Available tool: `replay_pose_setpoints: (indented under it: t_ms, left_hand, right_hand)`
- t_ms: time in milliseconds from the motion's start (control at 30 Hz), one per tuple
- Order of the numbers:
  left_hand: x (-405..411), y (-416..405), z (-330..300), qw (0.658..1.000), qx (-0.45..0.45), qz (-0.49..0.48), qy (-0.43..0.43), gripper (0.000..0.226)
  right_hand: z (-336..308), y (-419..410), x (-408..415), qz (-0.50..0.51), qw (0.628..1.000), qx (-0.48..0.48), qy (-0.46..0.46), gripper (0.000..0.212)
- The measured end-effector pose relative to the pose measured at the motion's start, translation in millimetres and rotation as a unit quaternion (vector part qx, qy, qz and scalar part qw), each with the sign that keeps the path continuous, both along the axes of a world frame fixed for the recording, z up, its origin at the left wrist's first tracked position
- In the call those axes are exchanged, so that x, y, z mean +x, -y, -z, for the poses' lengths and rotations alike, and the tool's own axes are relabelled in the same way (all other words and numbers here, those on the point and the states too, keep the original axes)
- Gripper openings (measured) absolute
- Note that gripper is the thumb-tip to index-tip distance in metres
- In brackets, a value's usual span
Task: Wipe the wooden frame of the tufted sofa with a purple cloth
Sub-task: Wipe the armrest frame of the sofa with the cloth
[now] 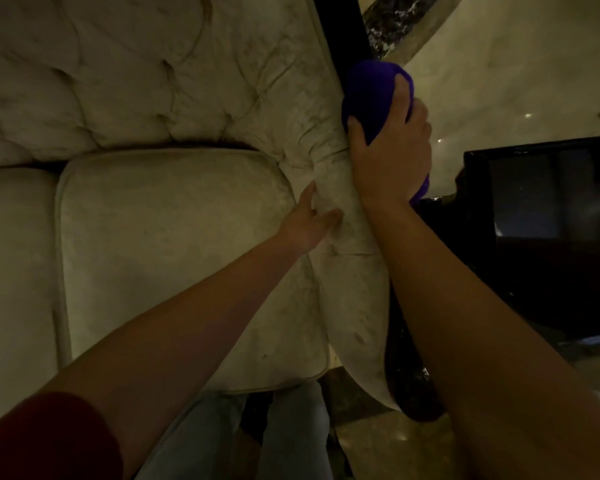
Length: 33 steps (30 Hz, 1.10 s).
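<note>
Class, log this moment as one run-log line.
right hand: grips purple cloth on dark wooden frame | left hand: open, resting on sofa arm | stage: wiping

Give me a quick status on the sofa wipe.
Right hand gripping purple cloth against dark wooden frame. Left hand open, resting on padded armrest. Nothing blocking.
</note>
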State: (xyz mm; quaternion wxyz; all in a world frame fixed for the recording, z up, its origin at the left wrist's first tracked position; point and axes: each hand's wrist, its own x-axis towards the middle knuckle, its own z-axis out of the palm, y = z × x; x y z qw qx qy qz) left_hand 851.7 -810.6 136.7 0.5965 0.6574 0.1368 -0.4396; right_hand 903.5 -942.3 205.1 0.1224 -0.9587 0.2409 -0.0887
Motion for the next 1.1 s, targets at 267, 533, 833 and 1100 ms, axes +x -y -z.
replay_pose_setpoints:
  t_ms: [267,533,833,1100]
  left_hand:
    - [12,12,-9,0.999,0.045,-0.029,-0.004,0.102]
    - [26,28,-25,0.984,0.170,0.050,0.033,0.088]
    - [138,-9,-58,0.927,0.205,-0.259,0.177,0.051]
    - [158,4,-52,0.889,0.247,-0.295,0.247,0.061]
  right_hand:
    - [3,-1,45,-0.027,0.999,0.013,0.033,0.079]
    - [-4,5,43,-0.070,0.994,0.085,0.026,0.078]
    - [-6,25,-91,-0.060,0.993,0.101,-0.021,0.077]
    - [-3,17,-28,-0.053,0.996,0.072,-0.013,0.077]
